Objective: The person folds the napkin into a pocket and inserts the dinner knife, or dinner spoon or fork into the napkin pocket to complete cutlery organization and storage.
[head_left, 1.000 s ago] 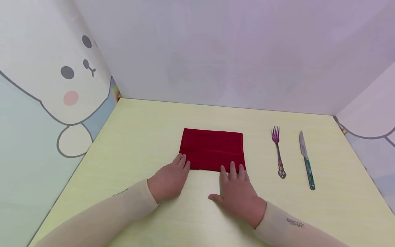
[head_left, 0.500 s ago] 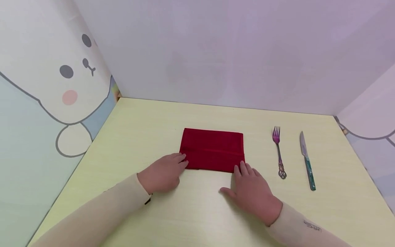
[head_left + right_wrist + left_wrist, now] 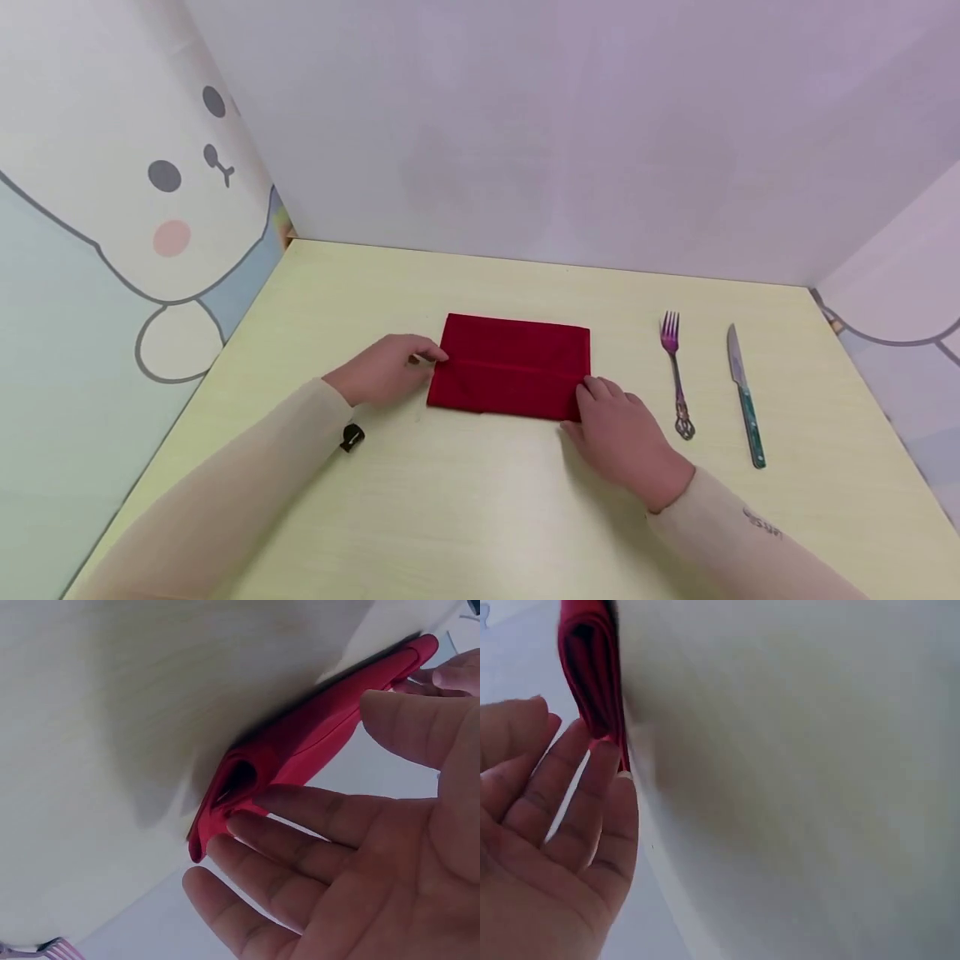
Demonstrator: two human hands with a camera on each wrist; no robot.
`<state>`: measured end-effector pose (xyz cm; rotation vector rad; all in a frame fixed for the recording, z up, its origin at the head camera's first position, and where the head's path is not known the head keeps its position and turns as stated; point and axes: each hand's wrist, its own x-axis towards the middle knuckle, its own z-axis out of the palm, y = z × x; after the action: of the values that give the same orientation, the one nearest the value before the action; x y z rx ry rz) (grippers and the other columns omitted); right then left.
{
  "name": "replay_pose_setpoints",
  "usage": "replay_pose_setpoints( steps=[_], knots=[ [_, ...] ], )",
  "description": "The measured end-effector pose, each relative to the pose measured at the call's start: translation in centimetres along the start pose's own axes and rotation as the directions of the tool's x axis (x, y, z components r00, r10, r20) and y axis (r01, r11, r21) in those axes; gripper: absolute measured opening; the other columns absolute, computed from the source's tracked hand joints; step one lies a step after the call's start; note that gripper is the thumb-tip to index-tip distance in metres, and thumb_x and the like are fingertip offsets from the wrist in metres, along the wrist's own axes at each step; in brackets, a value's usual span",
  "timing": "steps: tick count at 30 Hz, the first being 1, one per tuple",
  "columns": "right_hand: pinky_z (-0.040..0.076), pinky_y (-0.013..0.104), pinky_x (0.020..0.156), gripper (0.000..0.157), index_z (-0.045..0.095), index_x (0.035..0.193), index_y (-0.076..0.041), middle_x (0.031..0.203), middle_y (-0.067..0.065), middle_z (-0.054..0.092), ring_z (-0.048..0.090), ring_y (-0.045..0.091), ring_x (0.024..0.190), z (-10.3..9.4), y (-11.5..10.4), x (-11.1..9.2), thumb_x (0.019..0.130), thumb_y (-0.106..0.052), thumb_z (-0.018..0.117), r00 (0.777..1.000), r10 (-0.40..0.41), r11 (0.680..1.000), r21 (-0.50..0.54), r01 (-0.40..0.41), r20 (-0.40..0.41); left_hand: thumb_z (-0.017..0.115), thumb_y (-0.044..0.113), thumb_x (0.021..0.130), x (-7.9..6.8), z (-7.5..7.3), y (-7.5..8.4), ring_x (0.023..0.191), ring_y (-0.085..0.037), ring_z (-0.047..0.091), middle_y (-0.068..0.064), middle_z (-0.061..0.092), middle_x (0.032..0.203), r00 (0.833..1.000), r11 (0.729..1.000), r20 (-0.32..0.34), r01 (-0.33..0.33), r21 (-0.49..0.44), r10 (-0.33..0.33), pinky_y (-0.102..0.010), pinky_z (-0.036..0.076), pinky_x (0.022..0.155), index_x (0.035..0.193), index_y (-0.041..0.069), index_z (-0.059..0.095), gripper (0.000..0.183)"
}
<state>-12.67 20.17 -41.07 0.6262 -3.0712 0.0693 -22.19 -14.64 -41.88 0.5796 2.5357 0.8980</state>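
A folded red cloth (image 3: 510,365) lies flat on the table, and its stacked layers show at the side edge in the left wrist view. My left hand (image 3: 386,367) is at the cloth's left edge, its fingertips (image 3: 604,754) against the folded layers and its fingers loosely bent. At the near right corner is my right hand (image 3: 626,437). Its extended fingers (image 3: 277,832) touch the end of the cloth, while the thumb stands apart from the fingers. Neither hand is curled round the cloth.
To the right of the cloth lie a fork (image 3: 675,375) with a purplish head and a knife (image 3: 746,396) with a green handle. The pale table (image 3: 480,500) meets a plain wall (image 3: 495,133) at the back. A cartoon-printed panel (image 3: 112,333) stands on the left.
My left hand has slid from the near left corner to farther up the cloth's left edge. The right hand has shifted right, from the near edge to the right corner.
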Motion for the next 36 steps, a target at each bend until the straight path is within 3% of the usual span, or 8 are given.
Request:
replay_pose_setpoints(
  steps=[4,13,19,27,33,36],
  knots=[
    [0.056,0.05,0.08,0.041,0.066,0.112,0.006,0.11,0.017,0.062,0.062,0.034,0.106,0.0,-0.1,0.3,0.093,-0.029,0.078,0.999,0.015,1.0,-0.006,-0.015,0.041,0.071,0.013,0.099,1.9,-0.2,-0.3,0.105,-0.016,0.064,0.006,0.07,0.109,1.0,0.996,-0.02,0.022,-0.087,-0.024,-0.037,0.052,0.096,0.115,0.016,0.072,0.017],
    [0.053,0.043,0.068,0.029,0.066,0.096,0.0,0.091,0.01,0.057,0.058,0.027,0.08,-0.7,0.5,1.3,0.093,-0.027,0.077,0.996,-0.005,1.0,0.024,0.002,0.092,0.077,0.005,0.091,4.2,-0.4,0.1,0.093,-0.018,0.064,0.001,0.068,0.097,0.999,1.0,0.034,0.023,-0.007,-0.023,-0.034,0.053,0.089,0.1,0.014,0.07,0.015],
    [0.051,0.039,0.066,0.024,0.064,0.082,-0.008,0.086,0.004,0.055,0.053,0.021,0.072,-1.4,2.1,3.2,0.096,-0.025,0.075,0.986,-0.013,0.995,0.103,-0.004,0.165,0.078,0.01,0.092,4.9,-0.6,-0.1,0.097,-0.02,0.061,0.004,0.068,0.098,0.995,0.996,0.067,0.063,0.064,-0.067,-0.036,0.051,0.091,0.098,0.018,0.073,0.011],
    [0.046,0.034,0.066,0.028,0.061,0.074,-0.015,0.084,0.002,0.053,0.051,0.018,0.071,-1.9,3.2,4.6,0.099,-0.023,0.071,0.962,-0.019,0.983,0.178,-0.031,0.273,0.078,0.018,0.094,5.3,-1.3,0.0,0.097,-0.019,0.061,0.007,0.07,0.096,0.991,0.991,0.114,0.052,0.12,-0.066,-0.036,0.052,0.089,0.093,0.019,0.076,0.002],
    [0.046,0.034,0.066,0.026,0.062,0.077,-0.015,0.087,0.002,0.053,0.051,0.018,0.072,-1.9,3.6,4.7,0.098,-0.024,0.072,0.958,-0.024,0.983,0.181,-0.029,0.285,0.074,0.014,0.097,5.4,-1.9,0.2,0.093,-0.019,0.06,0.006,0.07,0.094,0.987,0.992,0.153,0.03,0.127,-0.049,-0.036,0.051,0.087,0.089,0.02,0.074,0.01],
    [0.045,0.034,0.066,0.026,0.061,0.077,-0.015,0.088,0.002,0.053,0.051,0.018,0.072,-1.8,3.6,4.7,0.097,-0.024,0.073,0.96,-0.027,0.983,0.182,-0.025,0.278,0.073,0.013,0.097,5.3,-1.7,-0.1,0.095,-0.02,0.059,0.004,0.069,0.095,0.988,0.993,0.14,0.042,0.109,-0.057,-0.037,0.051,0.088,0.09,0.019,0.074,0.009]
  ],
)
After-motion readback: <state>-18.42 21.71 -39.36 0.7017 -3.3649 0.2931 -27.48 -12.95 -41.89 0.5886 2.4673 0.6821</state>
